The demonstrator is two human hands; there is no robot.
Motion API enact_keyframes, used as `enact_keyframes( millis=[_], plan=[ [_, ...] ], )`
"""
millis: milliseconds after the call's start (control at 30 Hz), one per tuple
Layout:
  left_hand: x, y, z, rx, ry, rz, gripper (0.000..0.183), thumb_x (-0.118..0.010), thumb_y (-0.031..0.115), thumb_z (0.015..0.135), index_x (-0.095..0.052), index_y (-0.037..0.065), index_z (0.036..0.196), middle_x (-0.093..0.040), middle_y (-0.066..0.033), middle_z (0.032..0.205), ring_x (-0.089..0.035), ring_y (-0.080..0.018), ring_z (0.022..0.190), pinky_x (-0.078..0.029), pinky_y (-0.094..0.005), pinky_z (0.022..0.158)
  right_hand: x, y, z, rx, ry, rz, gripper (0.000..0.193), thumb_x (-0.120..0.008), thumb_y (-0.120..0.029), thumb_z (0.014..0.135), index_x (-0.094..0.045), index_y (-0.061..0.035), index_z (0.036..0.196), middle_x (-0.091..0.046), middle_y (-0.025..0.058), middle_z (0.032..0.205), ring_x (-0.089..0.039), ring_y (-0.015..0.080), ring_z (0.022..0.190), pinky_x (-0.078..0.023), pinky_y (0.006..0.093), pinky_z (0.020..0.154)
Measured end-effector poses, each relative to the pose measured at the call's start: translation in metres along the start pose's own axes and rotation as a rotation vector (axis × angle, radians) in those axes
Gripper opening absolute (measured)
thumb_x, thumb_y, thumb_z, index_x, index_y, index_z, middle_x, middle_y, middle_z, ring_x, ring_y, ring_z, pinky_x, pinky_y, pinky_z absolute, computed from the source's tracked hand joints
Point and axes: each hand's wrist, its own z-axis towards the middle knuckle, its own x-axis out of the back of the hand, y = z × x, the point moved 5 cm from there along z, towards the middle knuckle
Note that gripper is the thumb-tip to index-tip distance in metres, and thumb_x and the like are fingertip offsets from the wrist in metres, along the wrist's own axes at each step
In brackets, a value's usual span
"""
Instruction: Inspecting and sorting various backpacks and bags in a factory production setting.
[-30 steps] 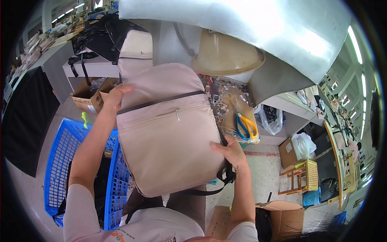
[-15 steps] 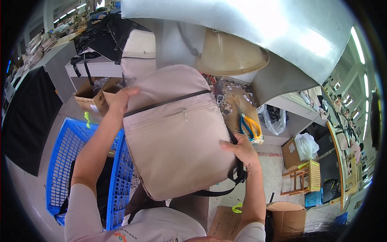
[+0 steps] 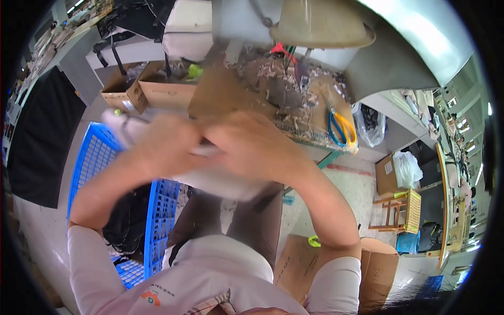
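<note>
Above the blue crate, both hands clutch a blurred pale bag; a loose grip could drop it onto the scissors.

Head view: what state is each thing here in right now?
Left hand: blurred, closed on pale fabric.
Right hand: blurred, gripping the same fabric.
Pale fabric: bunched between the hands, motion-blurred.
Blue crate: upright, dark items inside.
Scissors: lying flat on the table.
Cardboard box: open.
</note>
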Motion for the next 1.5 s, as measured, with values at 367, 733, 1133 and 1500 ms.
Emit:
enact_keyframes(
  millis=[367,733,1133,1500],
  plan=[
    [0.057,-0.147,-0.241,0.900,0.899,-0.804,0.063,-0.079,0.022,0.057,-0.041,-0.002,0.101,-0.057,-0.0114,0.082,-0.057,-0.0180,0.068,-0.048,-0.0281,0.068,-0.155,0.003,-0.121,-0.695,0.021,0.821,0.065,-0.069,-0.027,0.071,-0.037,-0.0039,0.123,-0.050,0.0154,0.106,-0.048,0.0208,0.100,-0.041,0.0331,0.081],
    [-0.055,-0.143,-0.164,0.566,1.042,-1.625,0.058,-0.067,0.023,0.072,-0.042,-0.004,0.118,-0.052,-0.0146,0.113,-0.049,-0.0261,0.103,-0.039,-0.0359,0.089,-0.136,-0.004,-0.138,-0.728,0.639,1.267,0.036,-0.062,-0.009,0.079,-0.048,0.0028,0.110,-0.058,0.0046,0.095,-0.052,0.0091,0.085,-0.041,0.0232,0.078],
    [-0.136,-0.126,-0.051,0.247,0.878,-2.203,0.057,-0.064,0.022,0.075,-0.039,0.001,0.122,-0.049,-0.0123,0.118,-0.046,-0.0287,0.108,-0.035,-0.0416,0.095,-0.011,0.080,-0.160,-0.948,0.825,0.754,0.018,-0.068,-0.006,0.067,-0.062,0.0011,0.082,-0.060,0.0018,0.068,-0.053,0.0063,0.058,-0.045,0.0226,0.052],
    [-0.167,-0.123,-0.030,0.231,0.848,-2.431,0.051,-0.062,0.021,0.077,-0.042,0.001,0.120,-0.049,-0.0130,0.119,-0.046,-0.0287,0.109,-0.033,-0.0436,0.096,0.020,0.123,-0.139,-0.897,0.633,0.768,0.016,-0.068,0.000,0.065,-0.062,0.0006,0.080,-0.061,0.0026,0.068,-0.054,0.0057,0.056,-0.044,0.0193,0.052]
  ],
)
